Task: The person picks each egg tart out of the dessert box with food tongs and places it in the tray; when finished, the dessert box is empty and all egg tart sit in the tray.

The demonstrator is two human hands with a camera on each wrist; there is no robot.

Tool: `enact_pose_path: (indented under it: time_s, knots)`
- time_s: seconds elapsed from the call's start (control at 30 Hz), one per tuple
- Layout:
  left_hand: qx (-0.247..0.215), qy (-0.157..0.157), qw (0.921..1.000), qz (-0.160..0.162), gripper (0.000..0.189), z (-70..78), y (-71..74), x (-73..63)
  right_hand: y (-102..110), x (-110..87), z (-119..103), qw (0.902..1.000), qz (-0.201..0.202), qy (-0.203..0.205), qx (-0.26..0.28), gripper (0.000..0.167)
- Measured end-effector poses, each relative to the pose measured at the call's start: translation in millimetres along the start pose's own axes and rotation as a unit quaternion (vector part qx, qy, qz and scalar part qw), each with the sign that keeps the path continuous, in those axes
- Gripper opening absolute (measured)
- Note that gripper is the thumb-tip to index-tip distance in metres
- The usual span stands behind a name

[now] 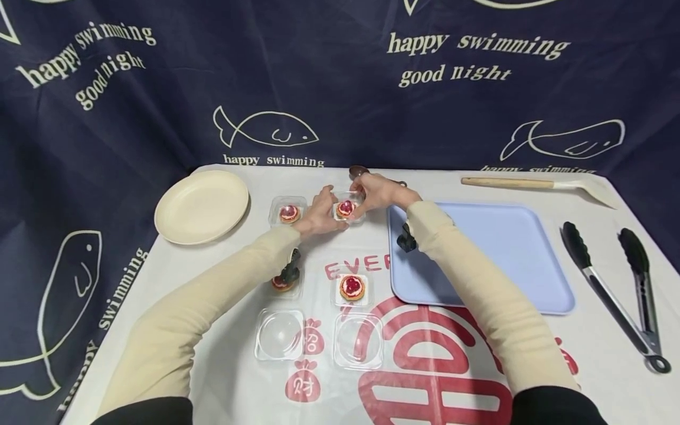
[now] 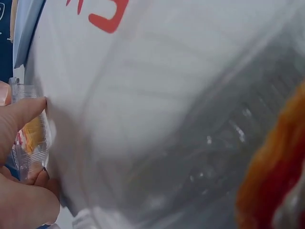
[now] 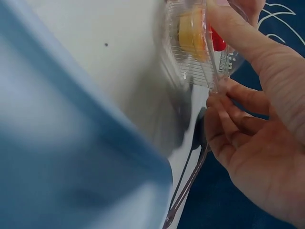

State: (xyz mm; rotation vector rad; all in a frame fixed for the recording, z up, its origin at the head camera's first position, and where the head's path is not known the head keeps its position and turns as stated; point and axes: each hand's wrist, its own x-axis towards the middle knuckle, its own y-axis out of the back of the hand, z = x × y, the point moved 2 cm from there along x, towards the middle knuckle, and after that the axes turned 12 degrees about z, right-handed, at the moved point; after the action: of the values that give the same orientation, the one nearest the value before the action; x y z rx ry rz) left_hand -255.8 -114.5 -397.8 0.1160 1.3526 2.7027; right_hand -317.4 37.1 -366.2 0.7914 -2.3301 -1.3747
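Both hands hold one clear plastic tart box [image 1: 355,218] near the back middle of the table. Inside sits a small fruit tart [image 1: 346,208] with a red topping. My left hand [image 1: 321,215] grips its left side, a finger and the thumb spread along the box in the left wrist view. From the right, my right hand [image 1: 378,192] pinches the rim; the right wrist view has its fingers [image 3: 238,100] at the box edge and the tart's yellow side [image 3: 191,34] through the plastic. Just left stands another boxed tart [image 1: 289,213].
Nearer me lie a tart in a box base [image 1: 352,288], another tart [image 1: 283,284] partly behind my left wrist, and two clear lids [image 1: 280,334]. A cream plate [image 1: 202,206] is left. A blue tray [image 1: 489,254], tongs [image 1: 616,295], spatula [image 1: 531,183] and dark spoon [image 1: 358,171] surround my right arm.
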Motion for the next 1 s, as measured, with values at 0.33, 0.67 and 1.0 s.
enact_pose_path:
  time_s: [0.33, 0.67, 1.0]
  knots:
    - [0.014, -0.011, 0.9998, -0.001, 0.057, 3.8, 2.9, 0.7, 1, -9.1, -5, 0.9977, 0.053, 0.034, -0.023, 0.074]
    - [0.029, 0.023, 0.9993, -0.004, 0.087, 11.6, 6.2, -0.3, 0, -20.3, -5, 0.9966, 0.073, 0.036, 0.005, 0.072]
    - [0.043, -0.091, 0.9946, 0.026, 0.104, 22.3, 32.0, -6.1, 13, -39.6, -12, 0.9889, 0.125, 0.077, 0.025, 0.072]
